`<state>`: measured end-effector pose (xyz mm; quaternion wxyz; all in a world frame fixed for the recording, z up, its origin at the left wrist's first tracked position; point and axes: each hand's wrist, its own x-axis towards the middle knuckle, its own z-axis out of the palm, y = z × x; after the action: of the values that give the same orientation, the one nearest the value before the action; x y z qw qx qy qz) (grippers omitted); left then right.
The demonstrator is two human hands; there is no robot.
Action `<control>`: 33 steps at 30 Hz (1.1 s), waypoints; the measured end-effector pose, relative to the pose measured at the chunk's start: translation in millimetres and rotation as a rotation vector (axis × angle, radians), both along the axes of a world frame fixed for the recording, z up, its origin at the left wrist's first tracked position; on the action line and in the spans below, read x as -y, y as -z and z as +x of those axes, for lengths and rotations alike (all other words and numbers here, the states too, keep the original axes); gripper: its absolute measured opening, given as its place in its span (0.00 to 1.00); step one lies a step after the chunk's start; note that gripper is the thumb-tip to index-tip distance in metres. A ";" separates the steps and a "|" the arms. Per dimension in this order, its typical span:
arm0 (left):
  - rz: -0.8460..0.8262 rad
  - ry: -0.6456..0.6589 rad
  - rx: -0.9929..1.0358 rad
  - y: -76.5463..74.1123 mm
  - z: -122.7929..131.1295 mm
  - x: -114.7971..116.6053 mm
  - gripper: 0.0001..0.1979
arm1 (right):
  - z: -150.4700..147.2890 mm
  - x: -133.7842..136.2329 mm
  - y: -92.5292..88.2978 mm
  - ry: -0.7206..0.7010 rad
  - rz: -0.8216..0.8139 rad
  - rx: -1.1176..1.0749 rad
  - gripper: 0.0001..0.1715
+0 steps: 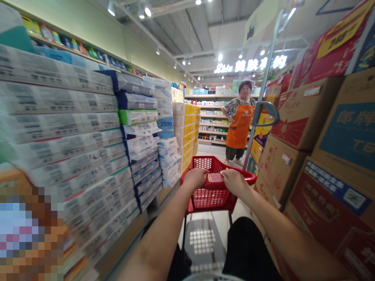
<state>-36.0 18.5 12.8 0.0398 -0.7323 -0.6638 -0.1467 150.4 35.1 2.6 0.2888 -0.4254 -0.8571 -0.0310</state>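
A red plastic shopping cart [215,166] stands in the aisle right in front of me, and its basket looks empty. My left hand [195,177] is closed over the left part of the cart's handle [216,178]. My right hand [234,181] grips the right part of the same handle, fingers wrapped round it. Both forearms reach forward from the bottom of the view.
Stacked packs of tissue paper [88,136] line the left side. Piled cardboard boxes [316,148] crowd the right, beside a slanted metal pole [263,84]. A person in an orange apron [239,123] stands ahead in the aisle. Shelves [211,117] fill the back.
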 end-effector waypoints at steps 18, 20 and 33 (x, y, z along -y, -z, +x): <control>0.002 0.061 -0.022 -1.5 2.1 7.2 0.22 | -0.4 9.6 8.8 -0.226 0.068 -0.001 0.21; 0.013 0.065 -0.028 -0.4 1.6 6.5 0.23 | 2.7 9.5 7.4 -0.140 0.029 -0.041 0.19; 0.028 0.101 -0.077 2.4 -0.8 2.1 0.24 | -2.4 11.3 12.6 -0.185 0.094 -0.050 0.21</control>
<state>-36.8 16.3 10.4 0.0682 -0.7692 -0.6220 -0.1298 148.0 23.8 -10.0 0.3313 -0.3310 -0.8829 -0.0339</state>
